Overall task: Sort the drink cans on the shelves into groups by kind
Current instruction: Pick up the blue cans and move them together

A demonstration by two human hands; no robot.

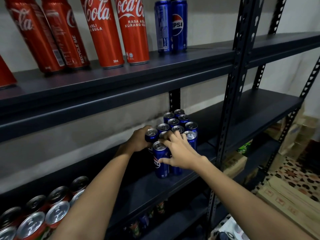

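A cluster of several blue Pepsi cans (180,122) stands on the middle shelf (173,184). My left hand (138,141) grips the leftmost blue can (151,135) at the cluster's edge. My right hand (178,151) lies over the front of the cluster, its thumb on the nearest Pepsi can (160,163) and its fingers spread across the can tops behind. Several red Coca-Cola cans (103,35) stand on the upper shelf (121,78), with two Pepsi cans (170,26) to their right. More red cans (34,220) fill the middle shelf's lower left.
A black perforated upright post (230,101) rises just right of the cluster. Lower shelves hold dim green and blue cans (143,220). Cardboard boxes (233,163) and flat packages (287,201) lie on the patterned floor at right.
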